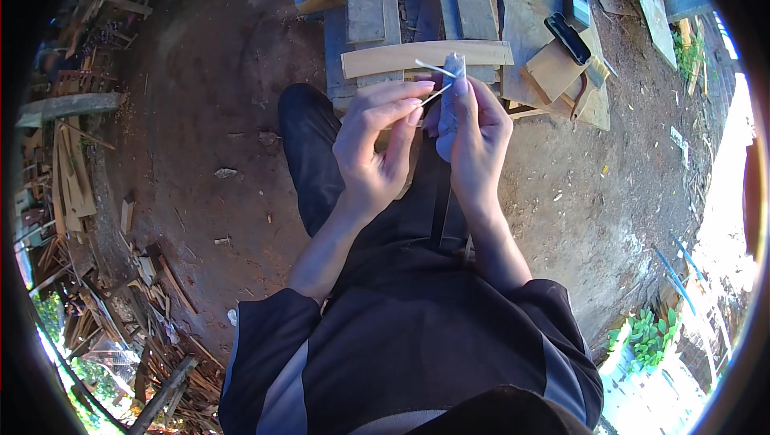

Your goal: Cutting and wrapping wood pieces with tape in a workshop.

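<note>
My right hand (480,134) is closed round a long, pale grey piece (447,134) that looks wrapped, with the thumb pressed along its upper part. It stands roughly upright in front of my lap. A thin white cord or strip (435,97) runs from the top of this piece to my left hand (373,134), which pinches its end between thumb and fingertips. Another loose white end (429,66) sticks out to the left near the top. Below the grey piece a narrow black strip (441,204) hangs over my lap; whether the two are joined cannot be made out.
Ahead stands a low bench of boards (365,14) with curved wooden pieces (425,56) across it. At its right lie an open black case (567,38) and a blue box (576,4). Scrap wood (72,170) is heaped along the left; a green plant (648,339) grows at lower right.
</note>
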`<move>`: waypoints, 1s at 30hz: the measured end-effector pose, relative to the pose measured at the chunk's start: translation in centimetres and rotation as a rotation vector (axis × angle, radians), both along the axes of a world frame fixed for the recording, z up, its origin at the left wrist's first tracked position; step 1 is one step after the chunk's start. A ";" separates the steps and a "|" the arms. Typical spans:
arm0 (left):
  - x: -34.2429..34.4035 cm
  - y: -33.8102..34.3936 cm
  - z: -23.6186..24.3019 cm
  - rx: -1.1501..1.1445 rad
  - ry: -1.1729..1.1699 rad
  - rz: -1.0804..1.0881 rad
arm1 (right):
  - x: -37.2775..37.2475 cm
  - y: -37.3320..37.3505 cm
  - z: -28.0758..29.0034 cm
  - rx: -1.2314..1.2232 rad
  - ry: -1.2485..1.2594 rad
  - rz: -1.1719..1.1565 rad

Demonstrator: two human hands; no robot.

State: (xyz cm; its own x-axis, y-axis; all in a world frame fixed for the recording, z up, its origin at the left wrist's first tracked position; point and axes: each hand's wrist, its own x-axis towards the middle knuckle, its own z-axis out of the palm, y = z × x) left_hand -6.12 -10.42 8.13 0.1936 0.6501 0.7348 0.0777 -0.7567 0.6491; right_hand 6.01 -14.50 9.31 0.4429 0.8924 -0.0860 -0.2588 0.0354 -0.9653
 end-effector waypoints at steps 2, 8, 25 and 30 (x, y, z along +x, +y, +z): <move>-0.3 -0.4 0.1 -0.145 -0.059 0.037 | 0.1 0.6 0.6 0.043 0.084 0.048; -1.7 0.0 0.5 -0.358 -0.166 0.109 | 0.5 0.7 0.8 0.071 0.207 0.269; -3.7 1.0 0.1 -0.920 -0.095 -0.192 | 1.8 -1.1 1.7 0.055 -0.057 0.535; -4.8 3.7 2.3 -0.652 0.310 -0.151 | 1.7 -1.4 2.0 0.202 -0.661 0.486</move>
State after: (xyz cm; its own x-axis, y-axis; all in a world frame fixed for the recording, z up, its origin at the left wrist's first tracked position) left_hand -10.89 -6.70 10.47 0.4520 0.8858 0.1054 0.2560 -0.2420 0.9359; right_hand 7.72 -15.88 11.27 -0.0916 0.9671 0.2374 0.3259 0.2544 -0.9105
